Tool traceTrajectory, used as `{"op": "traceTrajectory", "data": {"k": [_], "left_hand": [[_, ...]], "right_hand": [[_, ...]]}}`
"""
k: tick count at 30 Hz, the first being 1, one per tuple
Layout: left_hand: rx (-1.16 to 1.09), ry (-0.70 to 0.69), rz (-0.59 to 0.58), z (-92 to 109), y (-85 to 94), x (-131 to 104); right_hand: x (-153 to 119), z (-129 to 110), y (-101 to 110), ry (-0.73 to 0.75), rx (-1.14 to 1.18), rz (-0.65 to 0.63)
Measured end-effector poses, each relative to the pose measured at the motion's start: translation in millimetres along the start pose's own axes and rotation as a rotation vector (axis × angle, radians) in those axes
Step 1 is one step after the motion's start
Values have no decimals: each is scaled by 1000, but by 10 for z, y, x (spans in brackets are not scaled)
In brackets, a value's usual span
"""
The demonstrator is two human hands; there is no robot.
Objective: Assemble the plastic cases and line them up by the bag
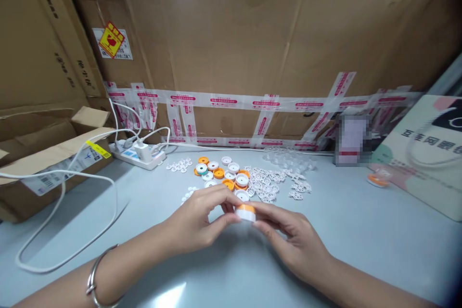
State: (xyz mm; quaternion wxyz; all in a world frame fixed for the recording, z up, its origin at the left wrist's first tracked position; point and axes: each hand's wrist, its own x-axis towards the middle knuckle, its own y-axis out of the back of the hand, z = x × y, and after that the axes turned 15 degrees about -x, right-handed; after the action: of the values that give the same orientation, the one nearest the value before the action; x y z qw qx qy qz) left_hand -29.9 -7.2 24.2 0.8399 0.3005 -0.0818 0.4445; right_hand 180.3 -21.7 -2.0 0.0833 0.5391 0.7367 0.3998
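Note:
Between my two hands is a small round plastic case (246, 213), orange on top and white below. My left hand (205, 214) pinches its left side between thumb and fingers. On the opposite side, my right hand (288, 236) grips it the same way. Just beyond my fingers lies a pile of round cups or caps, some white (241, 180), some orange (218, 173), and one with a teal edge (201, 169). To the right of that pile are many small white openwork discs (265, 184). Small white round pieces (179, 165) lie to the left.
A white power strip (139, 154) with plugs and a looping white cable (115, 192) sits at left, beside an open cardboard box (54, 173). Clear plastic pieces (288, 159) lie behind. An orange-and-clear item (378, 180) is near a printed bag (426, 154). A large carton (231, 33) stands behind.

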Motion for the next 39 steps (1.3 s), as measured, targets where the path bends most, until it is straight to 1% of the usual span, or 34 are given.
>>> {"op": "traceTrajectory", "data": {"k": [3,5,7,9,10,12,15,18,22,24,26,28,30,32,33,35,37,39], "left_hand": [[2,-12,-9,12,0,-1],[-39,43,-8,2,-7,8],[-174,187,4,-49,-22,22],[-381,387,8,-142,-38,38],[-473,480,-5,-197,-45,46],[-583,613,-29,-301,-51,56],[-602,693,-46,-385,-43,57],[-535,672,-55,-381,-25,44],[-341,589,-80,-352,-15,21],[-265,572,-92,-344,-13,14],[-193,556,-82,-330,-8,10],[-116,526,-54,-301,-1,9],[-46,488,-30,-261,2,12],[4,456,-13,-218,0,18],[20,445,-6,-199,-2,22],[34,428,3,-170,-6,30],[34,416,5,-154,-6,36],[34,403,7,-150,-3,38]], "right_hand": [[-1,1,-1,8,14,-4],[6,-6,-16,-28,105,-46],[23,-14,-39,-125,260,-137],[51,-13,-63,-243,379,-237],[68,-7,-71,-288,397,-280],[103,14,-76,-322,339,-326],[139,50,-64,-298,144,-304],[143,68,-78,-254,15,-272],[133,36,-138,-213,-13,-255],[160,13,-100,-197,-25,-225],[222,31,53,-169,-84,-159],[305,133,327,-138,-215,-65],[379,333,660,-154,-391,43],[422,587,952,-241,-557,60],[432,710,1054,-278,-604,26],[435,901,1145,-288,-607,-100],[427,996,1107,-251,-568,-198],[417,1014,1007,-208,-545,-223]]}}
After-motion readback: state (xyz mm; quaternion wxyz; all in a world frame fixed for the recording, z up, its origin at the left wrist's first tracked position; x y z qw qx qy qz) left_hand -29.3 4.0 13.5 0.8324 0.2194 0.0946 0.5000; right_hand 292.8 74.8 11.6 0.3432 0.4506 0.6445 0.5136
